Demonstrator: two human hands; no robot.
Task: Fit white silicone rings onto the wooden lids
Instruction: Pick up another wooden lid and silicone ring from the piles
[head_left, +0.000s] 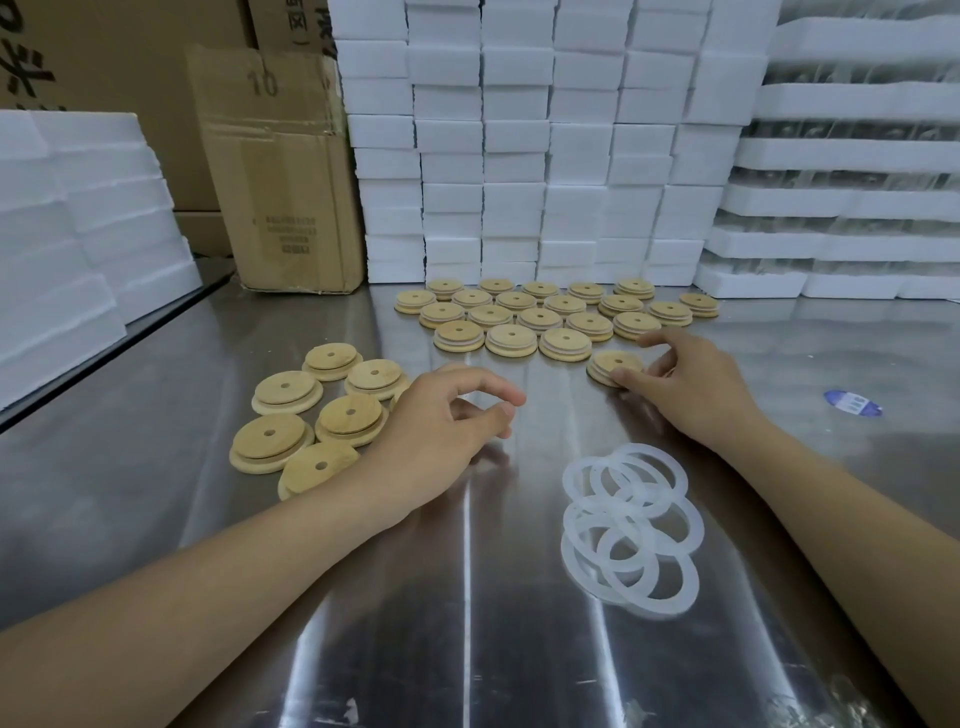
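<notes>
Several bare wooden lids (283, 395) lie in a loose group at the left of the steel table. Rows of wooden lids with white rings (540, 312) sit further back. A pile of white silicone rings (631, 525) lies at the near right. My right hand (685, 379) grips one ringed lid (613, 364) by its edge, just in front of the rows, low on the table. My left hand (452, 421) hovers beside the bare lids with fingers loosely curled, holding nothing.
Stacks of white foam blocks (519, 145) wall off the back and right. A cardboard box (285, 171) stands at the back left, foam slabs (78, 218) at the far left. A small blue-and-white label (852, 402) lies at the right.
</notes>
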